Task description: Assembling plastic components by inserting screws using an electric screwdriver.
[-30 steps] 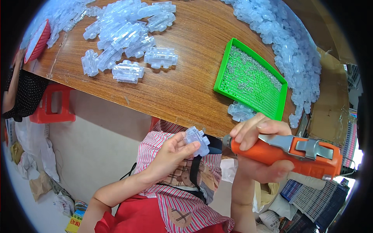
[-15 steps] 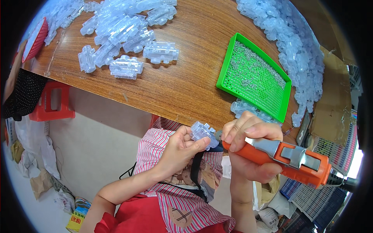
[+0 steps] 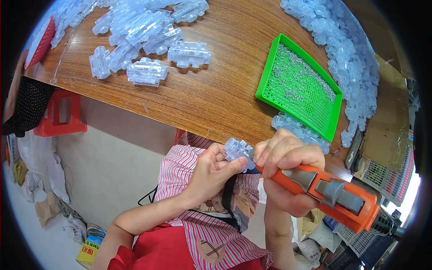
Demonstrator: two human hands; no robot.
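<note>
My left hand [image 3: 203, 176] pinches a clear plastic housing [image 3: 235, 148] between thumb and fingers, just off the table's near edge. Wrapped round an orange electric screwdriver [image 3: 330, 192] with a metal lever is my right hand [image 3: 290, 164]. The screwdriver's tip end points left at the housing's right side; fingers and housing hide whether the bit sits in it. Beyond my right hand stands a green perforated tray [image 3: 259, 86] of small silvery screws [image 3: 292, 67]. Partly under its near edge lie more clear housings [image 3: 294, 128].
Clear housings lie heaped at the table's far left [image 3: 139, 27], with several loose ones nearer. A long pile of them [image 3: 348, 67] lines the right side, beside cardboard [image 3: 384, 121]. A red bowl [image 3: 41, 42] is at the left edge; a red stool [image 3: 63, 114] stands below.
The screwdriver's rear end has dropped slightly toward me, and its body has rolled a little. My left hand keeps its pinch on the housing. The whole view has shifted slightly.
</note>
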